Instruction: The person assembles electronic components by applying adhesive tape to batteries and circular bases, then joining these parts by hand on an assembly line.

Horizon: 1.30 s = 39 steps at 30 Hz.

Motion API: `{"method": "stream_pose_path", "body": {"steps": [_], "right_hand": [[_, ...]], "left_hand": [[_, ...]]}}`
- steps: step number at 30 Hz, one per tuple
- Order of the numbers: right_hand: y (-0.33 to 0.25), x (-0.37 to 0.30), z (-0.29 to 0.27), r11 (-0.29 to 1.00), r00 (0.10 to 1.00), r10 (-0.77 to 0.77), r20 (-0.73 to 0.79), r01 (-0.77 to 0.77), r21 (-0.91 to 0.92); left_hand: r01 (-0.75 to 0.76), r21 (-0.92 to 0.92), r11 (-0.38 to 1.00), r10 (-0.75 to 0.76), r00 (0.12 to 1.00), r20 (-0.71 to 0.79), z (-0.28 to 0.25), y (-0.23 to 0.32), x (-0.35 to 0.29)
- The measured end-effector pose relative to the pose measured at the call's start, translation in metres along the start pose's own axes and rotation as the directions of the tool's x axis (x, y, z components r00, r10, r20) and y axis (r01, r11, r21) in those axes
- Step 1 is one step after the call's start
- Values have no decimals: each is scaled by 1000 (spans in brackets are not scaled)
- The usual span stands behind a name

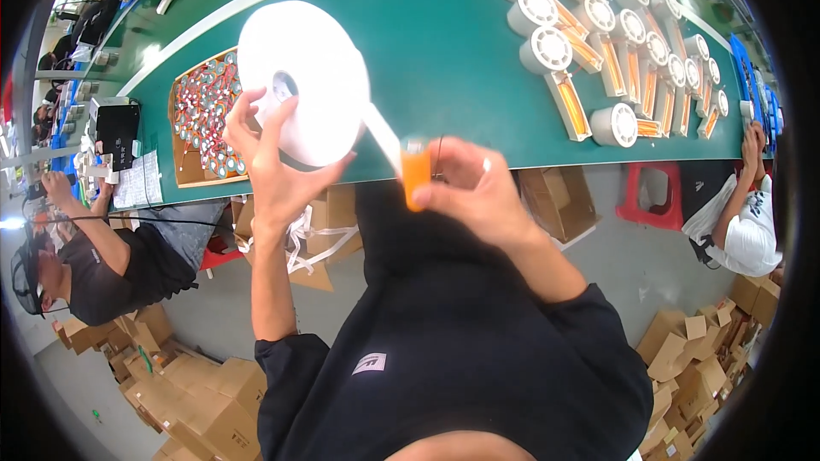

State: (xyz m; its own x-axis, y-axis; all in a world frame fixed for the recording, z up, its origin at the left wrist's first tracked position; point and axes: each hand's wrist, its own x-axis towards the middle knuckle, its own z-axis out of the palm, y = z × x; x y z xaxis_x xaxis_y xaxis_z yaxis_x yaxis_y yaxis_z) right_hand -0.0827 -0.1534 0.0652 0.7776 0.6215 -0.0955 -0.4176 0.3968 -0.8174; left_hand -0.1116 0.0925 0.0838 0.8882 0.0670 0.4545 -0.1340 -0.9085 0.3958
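Note:
My left hand (273, 141) grips a large roll of white tape (333, 85), with fingers at its core hole and the thumb along its lower edge. A narrow white strip (382, 137) runs from the roll to a small orange cylinder (416, 175), which looks like a battery. My right hand (474, 183) pinches that cylinder between thumb and fingers, just over the table's front edge. The strip's end meets the top of the cylinder; whether it is stuck there I cannot tell. Both hands are a little apart, with the strip stretched between them.
On the green table (444, 43), an open carton (177, 141) of small round wired parts stands left. Several white fan-like housings (547, 49) with orange-lined handles lie right. Cartons (559, 201) sit below the edge, one with white strips. Co-workers (102, 265) sit at both sides.

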Motion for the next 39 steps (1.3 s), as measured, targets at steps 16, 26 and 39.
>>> {"method": "stream_pose_path", "body": {"steps": [16,26,39], "right_hand": [[-29,-23,-2,956,916,-222,-333,136,-261],[-23,-8,4,886,928,-335,-160,253,-387],[-34,-2,4,706,946,-323,-34,217,-674]], "left_hand": [[107,-44,993,-107,994,-4,11,28,-37],[70,-35,997,-69,997,38,7,42,-49],[-8,90,996,6,1000,15,4,43,-51]]}}
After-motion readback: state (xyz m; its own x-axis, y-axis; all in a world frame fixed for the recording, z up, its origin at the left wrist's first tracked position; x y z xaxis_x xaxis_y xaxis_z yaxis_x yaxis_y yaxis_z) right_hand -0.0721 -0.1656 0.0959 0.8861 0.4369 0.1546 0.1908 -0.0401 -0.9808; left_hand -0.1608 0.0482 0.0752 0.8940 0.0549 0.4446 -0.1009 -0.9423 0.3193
